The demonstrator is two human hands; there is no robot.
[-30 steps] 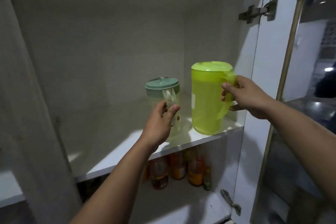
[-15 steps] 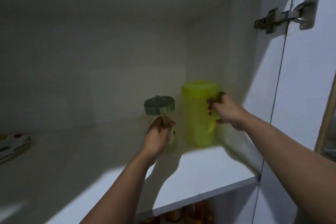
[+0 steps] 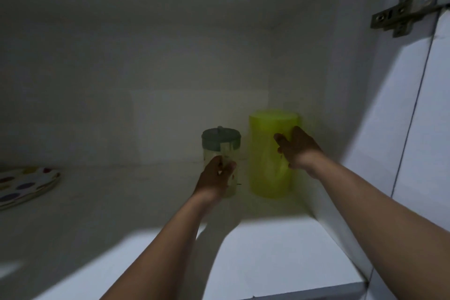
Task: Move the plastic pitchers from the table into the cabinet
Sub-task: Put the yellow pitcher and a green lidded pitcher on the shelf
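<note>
Deep in the cabinet (image 3: 170, 80), both pitchers stand upright on the shelf (image 3: 280, 251) at its far right corner, the tall lime-green pitcher (image 3: 265, 165) by the right wall and the shorter green-lidded pitcher (image 3: 220, 143) just to its left. The right hand (image 3: 298, 151) is on the lime pitcher's right side, fingers loosely spread; whether it grips the handle I cannot tell. The left hand (image 3: 215, 178) is closed around the small pitcher's near side, so each hand likely pulls back toward the near edge.
</note>
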